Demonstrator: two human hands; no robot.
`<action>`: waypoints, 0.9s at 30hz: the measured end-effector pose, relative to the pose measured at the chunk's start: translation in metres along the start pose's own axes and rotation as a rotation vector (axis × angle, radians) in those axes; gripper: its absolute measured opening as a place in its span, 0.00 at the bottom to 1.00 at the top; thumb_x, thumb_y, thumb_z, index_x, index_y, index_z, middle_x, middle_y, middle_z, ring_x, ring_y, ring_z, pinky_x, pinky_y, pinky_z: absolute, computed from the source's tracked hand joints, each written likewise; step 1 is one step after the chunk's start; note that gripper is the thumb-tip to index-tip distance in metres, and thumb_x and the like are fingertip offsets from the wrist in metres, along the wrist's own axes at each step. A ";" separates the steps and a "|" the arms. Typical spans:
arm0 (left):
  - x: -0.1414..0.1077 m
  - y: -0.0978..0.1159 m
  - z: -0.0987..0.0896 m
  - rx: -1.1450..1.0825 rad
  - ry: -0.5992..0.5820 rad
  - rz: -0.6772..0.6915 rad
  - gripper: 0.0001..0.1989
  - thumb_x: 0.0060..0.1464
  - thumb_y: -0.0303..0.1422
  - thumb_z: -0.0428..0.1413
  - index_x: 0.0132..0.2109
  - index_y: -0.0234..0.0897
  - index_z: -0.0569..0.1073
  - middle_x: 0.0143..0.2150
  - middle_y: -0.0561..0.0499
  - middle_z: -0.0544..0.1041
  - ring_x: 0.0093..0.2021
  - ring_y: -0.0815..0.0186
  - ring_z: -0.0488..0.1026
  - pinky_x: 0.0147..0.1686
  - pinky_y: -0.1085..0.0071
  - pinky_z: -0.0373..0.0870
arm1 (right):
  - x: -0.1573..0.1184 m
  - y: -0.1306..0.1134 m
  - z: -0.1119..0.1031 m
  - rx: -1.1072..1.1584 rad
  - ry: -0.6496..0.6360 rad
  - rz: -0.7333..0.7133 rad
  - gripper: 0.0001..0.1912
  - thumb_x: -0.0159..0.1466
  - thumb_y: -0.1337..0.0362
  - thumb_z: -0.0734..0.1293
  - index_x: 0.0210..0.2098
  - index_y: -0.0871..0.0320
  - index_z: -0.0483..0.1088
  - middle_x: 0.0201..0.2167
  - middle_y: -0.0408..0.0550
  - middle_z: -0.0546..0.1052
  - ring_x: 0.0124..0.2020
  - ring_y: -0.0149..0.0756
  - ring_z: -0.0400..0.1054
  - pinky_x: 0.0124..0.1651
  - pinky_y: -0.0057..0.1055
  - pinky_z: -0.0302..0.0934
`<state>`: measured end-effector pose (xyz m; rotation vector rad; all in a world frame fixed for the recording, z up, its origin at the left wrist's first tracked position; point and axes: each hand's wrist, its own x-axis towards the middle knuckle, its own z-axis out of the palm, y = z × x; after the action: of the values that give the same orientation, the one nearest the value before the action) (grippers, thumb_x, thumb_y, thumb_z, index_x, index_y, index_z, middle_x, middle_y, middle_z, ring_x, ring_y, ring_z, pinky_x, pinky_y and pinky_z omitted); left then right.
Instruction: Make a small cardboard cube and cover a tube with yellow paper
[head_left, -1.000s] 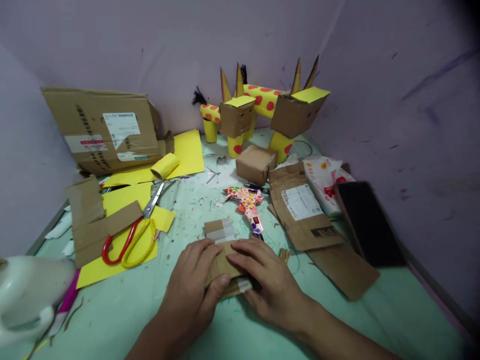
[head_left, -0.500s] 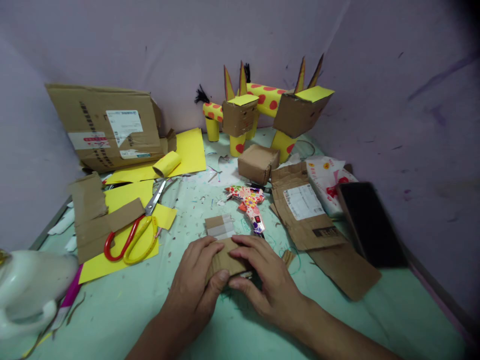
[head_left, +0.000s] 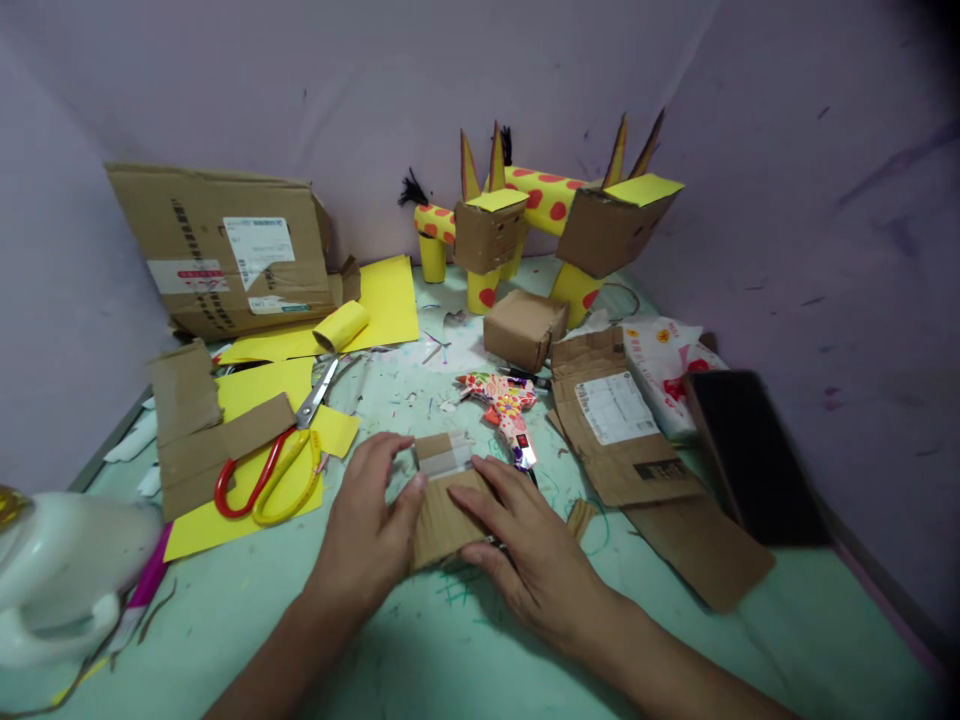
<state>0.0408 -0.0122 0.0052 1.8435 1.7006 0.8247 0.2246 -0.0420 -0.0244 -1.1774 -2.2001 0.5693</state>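
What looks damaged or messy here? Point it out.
The white label on the large cardboard box at the back left looks torn: brown shows through a slanting gap. Small scraps litter the tabletop beyond the glue gun. I see nothing spilled.

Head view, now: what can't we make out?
All in head view:
Brown corrugated cardboard piece: right edge, hidden by the right hand.
Glossy white handled vessel: left side, cut off by the left picture edge.
White paper label on the flattened brown cardboard sheet: print, too small.
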 end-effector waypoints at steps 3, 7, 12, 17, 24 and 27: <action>0.018 0.003 0.000 -0.080 -0.062 -0.139 0.25 0.53 0.42 0.49 0.55 0.31 0.65 0.53 0.38 0.71 0.51 0.53 0.69 0.51 0.53 0.65 | 0.000 -0.001 0.000 -0.006 -0.009 0.017 0.21 0.68 0.56 0.56 0.53 0.62 0.66 0.57 0.67 0.65 0.59 0.56 0.58 0.56 0.57 0.59; 0.021 0.006 0.003 -0.215 -0.131 -0.126 0.27 0.54 0.42 0.49 0.57 0.33 0.63 0.52 0.41 0.73 0.50 0.57 0.71 0.50 0.59 0.67 | -0.001 -0.001 0.001 0.004 -0.002 0.033 0.21 0.67 0.58 0.58 0.56 0.61 0.62 0.60 0.67 0.61 0.60 0.54 0.57 0.57 0.54 0.59; -0.001 0.005 -0.002 -0.181 -0.158 0.040 0.21 0.56 0.41 0.50 0.54 0.35 0.67 0.50 0.42 0.75 0.50 0.57 0.72 0.50 0.60 0.68 | -0.002 -0.003 0.004 0.011 0.030 0.078 0.32 0.66 0.58 0.59 0.65 0.60 0.44 0.66 0.71 0.47 0.65 0.58 0.47 0.57 0.59 0.56; -0.017 0.002 -0.005 -0.076 -0.194 0.201 0.22 0.56 0.38 0.52 0.56 0.36 0.64 0.54 0.42 0.73 0.53 0.57 0.70 0.53 0.59 0.67 | -0.002 -0.002 0.005 0.013 0.004 0.046 0.37 0.67 0.57 0.58 0.67 0.55 0.33 0.66 0.68 0.49 0.65 0.58 0.48 0.57 0.60 0.55; -0.027 -0.006 -0.003 0.011 -0.335 0.274 0.39 0.50 0.40 0.59 0.64 0.44 0.48 0.64 0.40 0.60 0.62 0.51 0.59 0.58 0.49 0.60 | -0.003 0.003 0.004 0.041 -0.048 -0.009 0.45 0.62 0.62 0.65 0.67 0.55 0.30 0.63 0.66 0.52 0.63 0.56 0.51 0.59 0.57 0.56; -0.031 -0.011 -0.001 0.055 -0.331 0.245 0.42 0.49 0.36 0.60 0.65 0.46 0.45 0.64 0.40 0.58 0.63 0.49 0.56 0.58 0.45 0.58 | -0.004 0.004 0.003 0.075 -0.042 -0.008 0.44 0.61 0.66 0.65 0.66 0.54 0.32 0.62 0.64 0.53 0.62 0.54 0.52 0.59 0.54 0.56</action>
<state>0.0315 -0.0423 -0.0055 2.1189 1.3226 0.5279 0.2267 -0.0438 -0.0303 -1.1273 -2.1978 0.6735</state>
